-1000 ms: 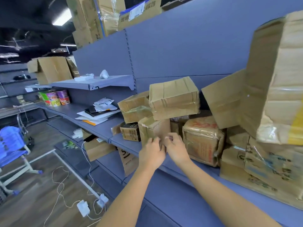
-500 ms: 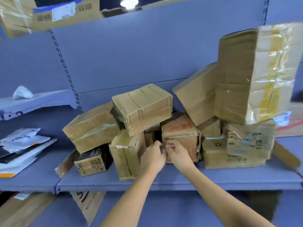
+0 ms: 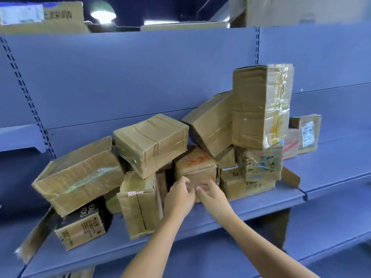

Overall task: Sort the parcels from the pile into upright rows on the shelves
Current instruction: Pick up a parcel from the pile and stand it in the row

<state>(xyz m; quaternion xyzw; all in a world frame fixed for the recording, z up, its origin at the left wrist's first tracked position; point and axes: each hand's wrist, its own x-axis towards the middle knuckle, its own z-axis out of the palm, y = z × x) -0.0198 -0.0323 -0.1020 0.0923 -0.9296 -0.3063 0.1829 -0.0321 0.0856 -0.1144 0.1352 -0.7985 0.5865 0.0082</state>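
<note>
A pile of brown cardboard parcels lies jumbled on the blue shelf (image 3: 261,205). In its middle sits a parcel with red writing (image 3: 195,163), under a taped parcel (image 3: 150,143) and a tilted one (image 3: 210,125). A tall taped parcel (image 3: 261,105) stands on a printed box (image 3: 261,163) at the right. My left hand (image 3: 178,198) and my right hand (image 3: 213,196) are side by side at the front face of the red-written parcel. Their fingers are loosely curled and touch it. No firm hold shows.
A long tilted parcel (image 3: 78,175) rests on a black-topped box (image 3: 82,223) at the left. An upright parcel (image 3: 138,203) stands just left of my left hand. A labelled box (image 3: 305,135) stands on the neighbouring shelf to the right. Lower shelves run below.
The view has swung right and closed in on the pile. Both hands, still close together, have shifted from the upright parcel to the front of the red-written parcel.
</note>
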